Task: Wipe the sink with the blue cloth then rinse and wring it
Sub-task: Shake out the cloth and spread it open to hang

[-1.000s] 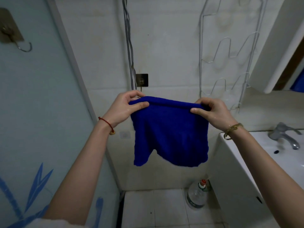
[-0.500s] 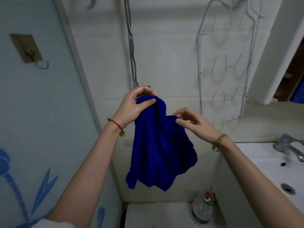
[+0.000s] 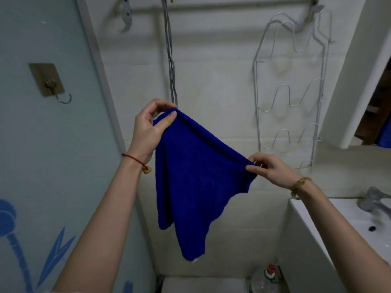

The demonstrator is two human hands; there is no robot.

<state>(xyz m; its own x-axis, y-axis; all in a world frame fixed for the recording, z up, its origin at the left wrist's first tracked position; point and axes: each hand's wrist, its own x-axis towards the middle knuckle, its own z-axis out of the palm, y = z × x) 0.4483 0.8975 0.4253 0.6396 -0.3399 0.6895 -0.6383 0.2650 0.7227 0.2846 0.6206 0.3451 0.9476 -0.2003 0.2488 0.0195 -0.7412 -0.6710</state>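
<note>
The left hand [image 3: 149, 129] pinches the cloth's [image 3: 196, 178] top corner; the right hand [image 3: 273, 170] pinches the opposite corner, lower, left of the sink [image 3: 347, 220]. The cloth hangs between them, limp, probably damp; corners give the surest hold.

Both forearms are bare. The left wrist wears a thin red string bracelet [image 3: 135, 160] with a small yellowish bead. The right wrist wears a gold-coloured chain bracelet [image 3: 299, 183]. A sliver of white garment [image 3: 63, 291] shows bottom left.
</note>
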